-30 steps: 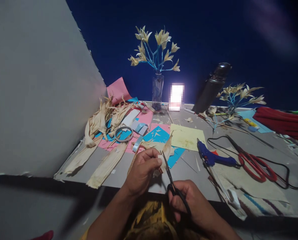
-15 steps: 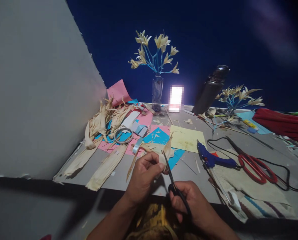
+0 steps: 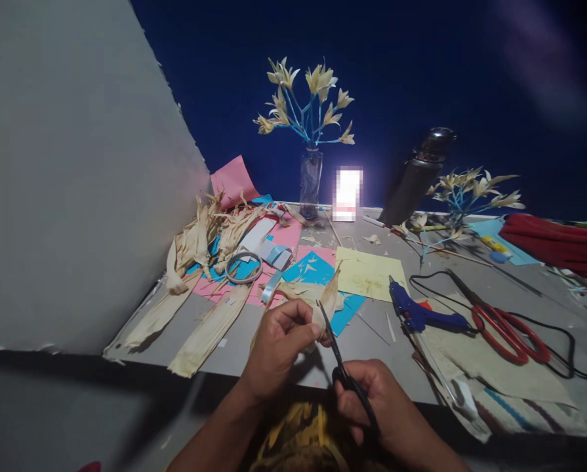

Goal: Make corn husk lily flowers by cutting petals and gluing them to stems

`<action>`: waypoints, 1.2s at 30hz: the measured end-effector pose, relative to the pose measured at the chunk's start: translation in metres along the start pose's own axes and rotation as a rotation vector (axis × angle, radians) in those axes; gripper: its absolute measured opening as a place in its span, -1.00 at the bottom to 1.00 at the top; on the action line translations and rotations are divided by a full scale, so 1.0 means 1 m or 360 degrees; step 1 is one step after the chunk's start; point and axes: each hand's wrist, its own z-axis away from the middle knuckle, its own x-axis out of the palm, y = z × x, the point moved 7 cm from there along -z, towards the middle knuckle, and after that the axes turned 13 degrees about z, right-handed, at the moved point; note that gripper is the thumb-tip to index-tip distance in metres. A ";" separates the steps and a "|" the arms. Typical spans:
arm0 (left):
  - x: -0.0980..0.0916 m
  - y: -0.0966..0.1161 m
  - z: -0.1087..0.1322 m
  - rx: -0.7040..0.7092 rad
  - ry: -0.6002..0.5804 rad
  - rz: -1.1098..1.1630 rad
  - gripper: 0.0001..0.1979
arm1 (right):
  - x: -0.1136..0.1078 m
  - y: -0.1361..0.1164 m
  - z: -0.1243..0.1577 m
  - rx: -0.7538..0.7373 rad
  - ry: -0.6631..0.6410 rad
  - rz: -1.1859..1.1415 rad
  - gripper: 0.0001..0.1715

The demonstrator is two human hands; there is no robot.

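L hand (image 3: 286, 341) pinches pale pc (image 3: 317, 315); R hand (image 3: 382, 396) grips black scissors (image 3: 336, 349). Cutting looks unfinished; flowers (image 3: 319, 80) in vase (image 3: 311, 183) look done.

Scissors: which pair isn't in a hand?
The red-handled scissors, lying just right of the blue glue gun. The other pair, the black-handled scissors, is held in the right hand.

PLACE: craft worktable (image 3: 396, 360) | SIGNS: glue gun (image 3: 428, 317), black scissors (image 3: 341, 375), dried husks (image 3: 214, 331), coloured paper (image 3: 369, 270), pale handmade flowers (image 3: 319, 80)
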 end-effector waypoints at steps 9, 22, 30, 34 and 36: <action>-0.002 0.007 0.002 -0.0019 -0.0014 0.0020 -0.82 | 0.001 -0.004 0.002 0.0018 -0.0006 -0.0032 -0.32; 0.012 -0.020 0.010 -0.0441 -0.0122 0.0250 -0.82 | -0.036 -0.027 0.007 -0.0256 0.0619 -0.0311 -0.50; 0.022 -0.037 0.010 -0.0632 -0.0350 0.0486 -0.78 | -0.036 -0.033 0.006 -0.0385 0.0736 -0.0405 -0.65; 0.023 -0.039 0.009 -0.0644 -0.0267 0.0869 -0.75 | -0.040 -0.030 0.005 -0.0430 0.0878 -0.0587 -0.64; 0.018 -0.041 0.009 -0.0557 -0.0142 0.0857 -0.76 | -0.044 -0.028 0.005 -0.0426 0.0961 -0.0612 -0.64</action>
